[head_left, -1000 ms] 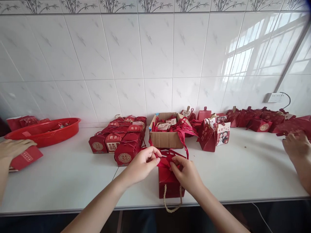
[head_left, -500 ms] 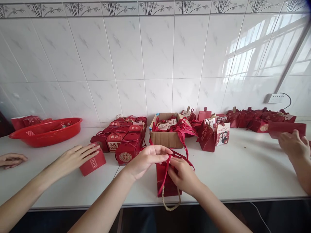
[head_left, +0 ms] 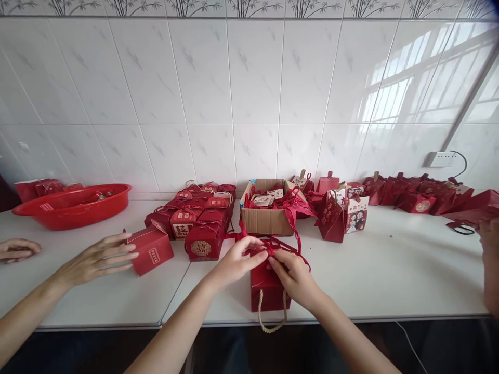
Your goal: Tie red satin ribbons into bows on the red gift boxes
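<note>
Both hands pinching a ribbon [head_left: 270,250] above the gift box [head_left: 262,283]

You appear to be at the tying step: the red ribbon is bunched between your fingertips, just over the far end of the box. The box rests on the table [head_left: 351,291] straight in front of you, near the edge, with its rope handle [head_left: 271,331] drooping towards you. Your next move probably calls for drawing the ribbon snug without crushing the box; whether a knot has formed there, you can't tell, because your fingers cover it.

As for grip, your left hand [head_left: 239,262] has thumb and forefinger brought together on the ribbon, the gap almost nil. Your right hand [head_left: 293,271] pinches it just beside, thumb against curled forefinger, the hand hanging over the box's right side. More ribbon loops lie behind your fingers, near the cardboard carton [head_left: 267,223]; watch that they don't snag as you pull.
</note>
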The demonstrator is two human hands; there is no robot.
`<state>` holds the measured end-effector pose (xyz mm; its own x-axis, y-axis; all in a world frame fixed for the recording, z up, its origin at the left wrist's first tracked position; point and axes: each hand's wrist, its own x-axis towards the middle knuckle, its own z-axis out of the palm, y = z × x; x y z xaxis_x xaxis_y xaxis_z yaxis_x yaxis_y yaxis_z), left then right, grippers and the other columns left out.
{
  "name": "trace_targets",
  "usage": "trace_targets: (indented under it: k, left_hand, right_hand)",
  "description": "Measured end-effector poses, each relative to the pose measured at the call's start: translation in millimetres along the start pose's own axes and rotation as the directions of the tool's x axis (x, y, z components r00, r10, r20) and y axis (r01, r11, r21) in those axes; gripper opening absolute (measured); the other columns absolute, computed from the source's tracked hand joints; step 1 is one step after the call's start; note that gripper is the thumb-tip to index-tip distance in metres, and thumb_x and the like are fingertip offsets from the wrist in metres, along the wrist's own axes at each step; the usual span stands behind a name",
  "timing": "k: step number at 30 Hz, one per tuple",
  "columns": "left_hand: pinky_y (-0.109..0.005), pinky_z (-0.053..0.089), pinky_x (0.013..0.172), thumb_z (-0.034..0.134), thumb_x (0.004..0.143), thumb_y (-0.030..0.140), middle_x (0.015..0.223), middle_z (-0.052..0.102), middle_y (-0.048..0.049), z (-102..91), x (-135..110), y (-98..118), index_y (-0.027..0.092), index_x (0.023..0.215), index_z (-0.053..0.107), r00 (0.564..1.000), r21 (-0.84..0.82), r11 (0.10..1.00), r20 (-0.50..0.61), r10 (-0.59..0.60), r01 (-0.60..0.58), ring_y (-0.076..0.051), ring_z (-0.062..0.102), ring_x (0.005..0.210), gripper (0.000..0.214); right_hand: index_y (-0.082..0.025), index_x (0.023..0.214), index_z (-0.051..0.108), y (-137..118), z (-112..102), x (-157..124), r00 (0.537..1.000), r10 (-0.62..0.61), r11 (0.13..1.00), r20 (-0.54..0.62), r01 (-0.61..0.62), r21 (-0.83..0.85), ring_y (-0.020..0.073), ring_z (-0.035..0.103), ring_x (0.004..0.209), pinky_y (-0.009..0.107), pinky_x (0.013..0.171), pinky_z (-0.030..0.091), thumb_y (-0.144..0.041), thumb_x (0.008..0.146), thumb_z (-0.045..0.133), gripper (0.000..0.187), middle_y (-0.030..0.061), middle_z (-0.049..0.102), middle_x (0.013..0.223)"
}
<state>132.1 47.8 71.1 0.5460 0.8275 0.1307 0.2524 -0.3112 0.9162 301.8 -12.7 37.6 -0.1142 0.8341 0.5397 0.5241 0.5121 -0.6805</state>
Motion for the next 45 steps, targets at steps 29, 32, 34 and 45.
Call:
trace_targets:
  k: [29,32,34,45]
  left_hand:
    - [-0.031,0.048,0.083,0.064,0.081,0.026,0.083,0.066,-0.002,25.8,-3,-28,0.019,0.074,0.055,0.945,0.082,0.962,-0.182,0.27,-0.259,-0.018,0.063,0.087,0.014]
    - [-0.029,0.049,0.077,0.064,0.08,0.026,0.077,0.064,-0.0005,26.0,-3,-28,0.018,0.072,0.056,0.942,0.098,0.96,-0.188,0.278,-0.264,-0.016,0.061,0.078,0.014]
    - [-0.028,0.048,0.073,0.064,0.08,0.025,0.074,0.064,-0.0001,25.3,-4,-28,0.018,0.071,0.056,0.942,0.108,0.958,-0.181,0.283,-0.267,-0.016,0.06,0.074,0.013]
    - [-0.03,0.048,0.074,0.064,0.078,0.025,0.076,0.067,0.0018,15.2,-7,-11,0.021,0.071,0.06,0.95,0.14,0.948,-0.086,0.299,-0.285,-0.019,0.062,0.076,0.009]
  right_hand:
    - [-0.021,0.095,0.043,-4,10,-6,0.955,0.18,0.981,-0.235,-0.157,0.113,0.0123,0.048,0.052,0.023,0.049,0.037,-0.025,0.084,0.051,0.014,-0.0032,0.059,0.063]
    - [-0.021,0.09,0.046,-4,7,-6,0.957,0.172,0.984,-0.233,-0.157,0.081,0.0125,0.049,0.051,0.023,0.049,0.037,-0.024,0.083,0.05,0.009,-0.0027,0.06,0.061]
    - [-0.02,0.085,0.05,-3,4,-5,0.963,0.154,0.988,-0.219,-0.145,0.058,0.013,0.053,0.053,0.023,0.049,0.038,-0.023,0.082,0.051,0.004,-0.0014,0.061,0.063]
    - [-0.021,0.084,0.059,-1,-1,-9,0.976,0.015,0.998,-0.217,-0.028,-0.058,0.0143,0.059,0.065,0.025,0.056,0.046,-0.018,0.08,0.053,0.007,0.0014,0.067,0.076]
